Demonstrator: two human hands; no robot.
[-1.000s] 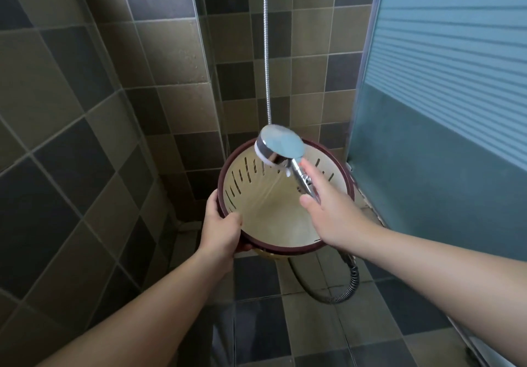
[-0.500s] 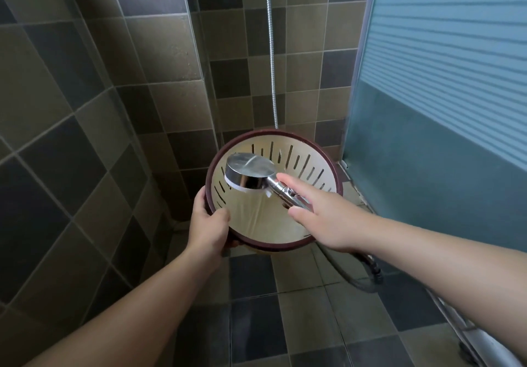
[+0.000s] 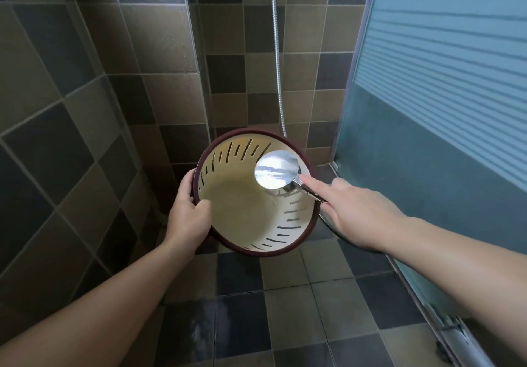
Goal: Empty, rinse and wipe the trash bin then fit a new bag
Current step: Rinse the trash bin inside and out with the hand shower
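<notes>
Trash bin (image 3: pixel 239 209) held up off the floor in the shower corner, mouth tipped toward the camera; a second ago its opening faced more squarely up and sat lower right in view, now it is turned so the slotted wall runs along the top and down the right side. Shower head (image 3: pixel 277 169) has swung: half a second ago it hung over the left part of the opening, now it sits at the upper right of the mouth, its chrome back toward the camera. Spray, plain in the earlier frames, is barely traceable now; cannot tell if water runs. Left hand (image 3: pixel 186 214) grips the bin's left rim, fingers outside, thumb curled over the edge inside, same hold as before. Right hand (image 3: pixel 353 212) wraps the shower handle, forefinger laid straight along it toward the head. Metal hose (image 3: pixel 276 53) hangs down the back wall and passes behind the bin; a loop of it shows below the right wrist. Bin: cream-yellow inside, dark maroon rim band, short dark vertical slots ringing the upper wall, plain base, no bag or litter visible. Floor (image 3: pixel 285 309) of brown and dark grey square tiles, wet sheen in the near middle. Tiled walls (image 3: pixel 85 110) in the same checker, left and rear. Frosted glass door (image 3: pixel 442 81) with horizontal stripes at right, its metal track along the floor.
</notes>
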